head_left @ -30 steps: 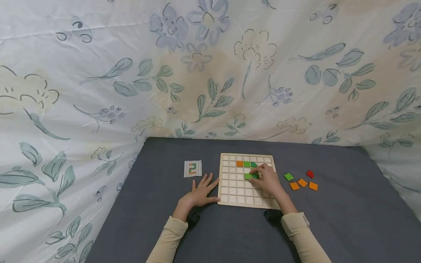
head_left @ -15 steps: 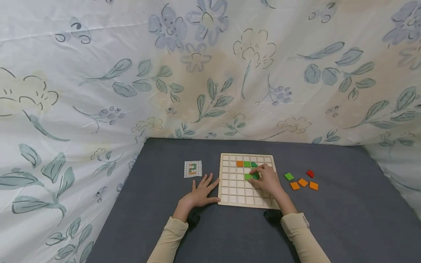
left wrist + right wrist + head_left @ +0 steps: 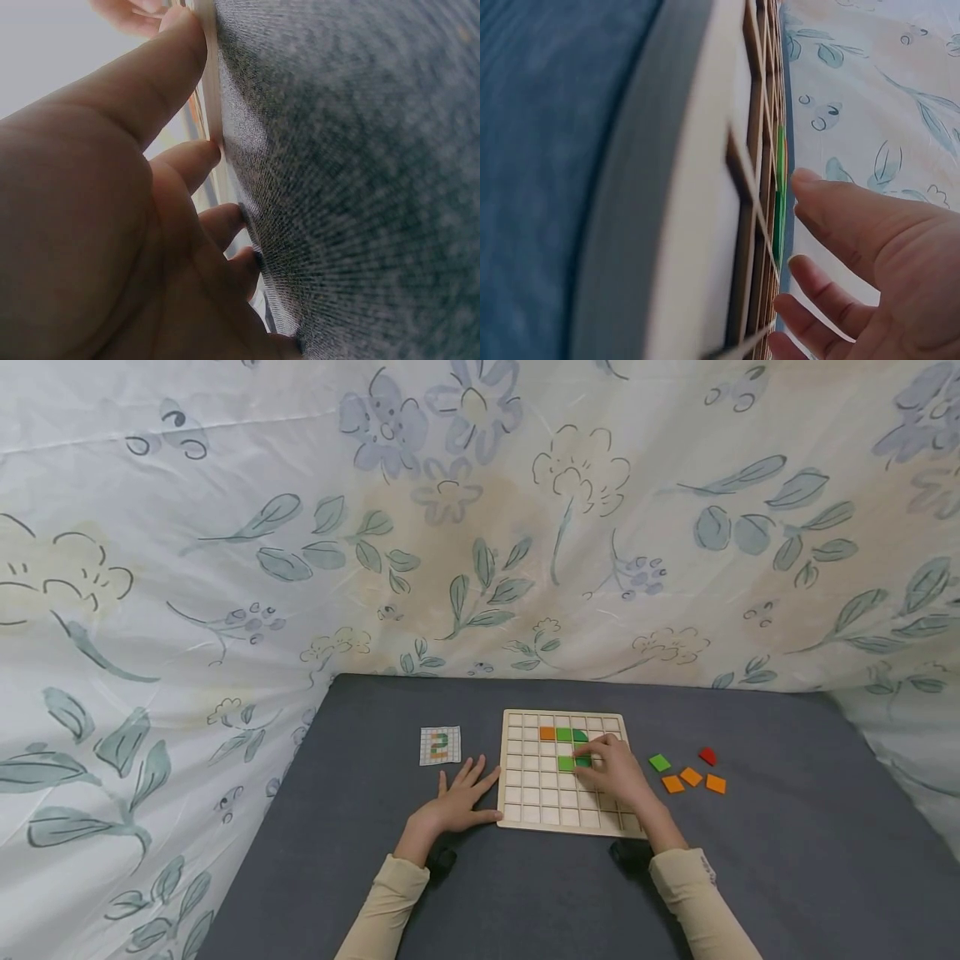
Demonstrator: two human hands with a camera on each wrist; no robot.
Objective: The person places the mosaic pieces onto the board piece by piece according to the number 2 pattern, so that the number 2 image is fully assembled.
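left hand (image 3: 453, 806) touches the board (image 3: 530, 796), right hand (image 3: 617, 770) over green tiles (image 3: 566, 763)

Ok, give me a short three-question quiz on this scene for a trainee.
1. How many loose orange tiles lie to the right of the wooden board?
2. True or false: the printed card lies to the left of the board.
3. Which hand reaches over the middle of the board?

Key:
1. Three.
2. True.
3. The right hand.
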